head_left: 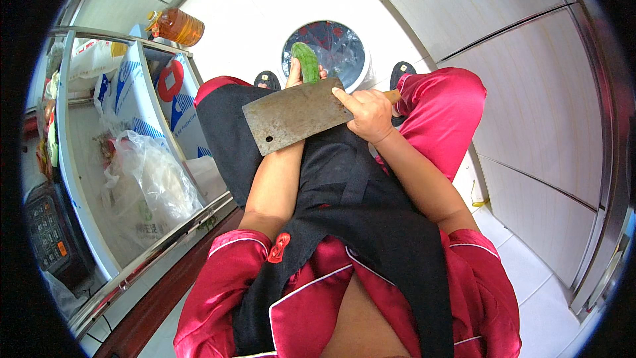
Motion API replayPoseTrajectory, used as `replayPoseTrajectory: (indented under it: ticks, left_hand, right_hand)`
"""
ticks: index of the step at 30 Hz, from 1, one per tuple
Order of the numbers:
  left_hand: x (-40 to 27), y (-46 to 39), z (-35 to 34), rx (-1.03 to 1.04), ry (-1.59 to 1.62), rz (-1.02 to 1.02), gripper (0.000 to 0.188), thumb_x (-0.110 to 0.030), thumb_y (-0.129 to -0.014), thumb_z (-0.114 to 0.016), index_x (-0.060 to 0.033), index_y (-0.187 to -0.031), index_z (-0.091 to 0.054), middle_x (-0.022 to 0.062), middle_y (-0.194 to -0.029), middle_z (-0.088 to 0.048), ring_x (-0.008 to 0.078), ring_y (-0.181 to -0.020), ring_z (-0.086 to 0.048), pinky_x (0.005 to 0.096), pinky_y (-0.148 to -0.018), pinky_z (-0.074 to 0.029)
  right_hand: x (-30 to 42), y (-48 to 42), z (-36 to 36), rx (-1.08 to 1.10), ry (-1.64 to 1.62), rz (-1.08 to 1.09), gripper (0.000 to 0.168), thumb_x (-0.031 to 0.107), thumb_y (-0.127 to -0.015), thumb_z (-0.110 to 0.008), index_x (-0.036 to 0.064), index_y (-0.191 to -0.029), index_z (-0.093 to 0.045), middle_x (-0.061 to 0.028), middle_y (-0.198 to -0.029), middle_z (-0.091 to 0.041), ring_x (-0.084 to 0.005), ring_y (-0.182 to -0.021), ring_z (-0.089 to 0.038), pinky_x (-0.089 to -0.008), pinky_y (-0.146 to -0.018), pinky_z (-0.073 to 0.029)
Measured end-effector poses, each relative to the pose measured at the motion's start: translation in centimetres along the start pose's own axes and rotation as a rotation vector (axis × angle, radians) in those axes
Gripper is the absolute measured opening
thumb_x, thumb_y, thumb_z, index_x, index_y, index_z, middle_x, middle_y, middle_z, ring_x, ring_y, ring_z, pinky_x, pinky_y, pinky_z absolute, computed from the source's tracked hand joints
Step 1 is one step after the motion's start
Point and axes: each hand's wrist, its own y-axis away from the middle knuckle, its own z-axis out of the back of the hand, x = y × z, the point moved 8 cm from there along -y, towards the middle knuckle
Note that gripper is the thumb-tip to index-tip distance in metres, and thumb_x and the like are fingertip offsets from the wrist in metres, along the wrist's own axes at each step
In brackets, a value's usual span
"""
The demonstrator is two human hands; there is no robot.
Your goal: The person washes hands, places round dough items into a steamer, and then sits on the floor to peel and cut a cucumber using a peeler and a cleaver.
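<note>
A green cucumber (307, 62) points away from me, gripped in my left hand (294, 72), whose palm lies mostly hidden behind a cleaver. My right hand (370, 112) grasps the cleaver by its wooden handle (393, 95), with the index finger stretched along the blade. The broad, stained cleaver blade (298, 115) has a hole near its far left corner and crosses over my left wrist. Its upper edge meets the near end of the cucumber; whether it cuts in cannot be told. Beyond the cucumber, a round bin (365, 59) lined with a dark plastic bag stands on the floor.
At left is an open pull-out drawer (89, 179) holding a clear plastic bag (149, 179) and printed boxes (134, 89). An oil bottle (181, 27) stands past its corner. A black appliance with buttons (49, 233) sits at far left. Cabinet fronts (536, 99) line the right.
</note>
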Motion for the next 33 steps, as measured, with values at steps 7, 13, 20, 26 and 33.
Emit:
replayPoseTrajectory:
  ticks: [7,13,20,26,33]
  left_hand:
    - [-0.6,2.1,-1.9,-0.112,-0.080,-0.145,0.051,-0.052,-0.090,-0.047,-0.0034,-0.102,-0.055,0.0094,-0.086,-0.060,0.0182,-0.076,-0.059,0.0290,-0.070,-0.049]
    - [-0.3,-0.2,-0.1,-0.007,0.026,0.006,0.045,-0.051,-0.089,-0.049,-0.0063,-0.096,-0.054,0.0089,-0.083,-0.058,0.0185,-0.074,-0.058,0.0296,-0.065,-0.051]
    - [-0.1,-0.6,0.8,-0.020,-0.011,-0.008,0.037,-0.047,-0.091,-0.048,-0.0110,-0.103,-0.050,0.0072,-0.084,-0.057,0.0169,-0.075,-0.058,0.0299,-0.063,-0.052]
    - [-0.1,0.7,-1.1,0.011,-0.008,-0.034,0.034,-0.045,-0.092,-0.048,-0.0137,-0.104,-0.049,0.0059,-0.087,-0.056,0.0159,-0.079,-0.058,0.0295,-0.064,-0.051]
    - [-0.7,1.0,-0.6,-0.090,-0.115,-0.126,0.050,-0.054,-0.090,-0.045,-0.0060,-0.100,-0.057,0.0087,-0.088,-0.061,0.0178,-0.077,-0.060,0.0288,-0.069,-0.050]
  right_hand:
    - [-1.1,0.2,-0.6,0.003,0.057,-0.034,0.052,0.010,-0.053,-0.062,0.014,-0.104,-0.065,-0.0026,-0.059,-0.045,-0.0229,-0.056,-0.051,-0.0362,-0.054,-0.040]
    - [0.0,0.0,-0.3,0.041,-0.013,0.019,0.054,0.012,-0.052,-0.063,0.014,-0.106,-0.064,-0.0024,-0.059,-0.046,-0.0227,-0.057,-0.052,-0.0363,-0.054,-0.041]
    - [0.2,0.1,-0.2,0.046,-0.015,0.003,0.055,0.011,-0.050,-0.063,0.014,-0.105,-0.064,-0.0020,-0.061,-0.049,-0.0224,-0.058,-0.053,-0.0357,-0.055,-0.042]
    - [-0.2,0.0,0.0,0.002,-0.016,0.003,0.055,0.010,-0.049,-0.062,0.013,-0.105,-0.065,-0.0026,-0.059,-0.047,-0.0231,-0.056,-0.052,-0.0356,-0.054,-0.041]
    - [-0.8,0.2,-0.5,0.006,0.052,-0.029,0.055,0.010,-0.050,-0.063,0.014,-0.105,-0.065,-0.0029,-0.060,-0.047,-0.0233,-0.057,-0.053,-0.0354,-0.054,-0.042]
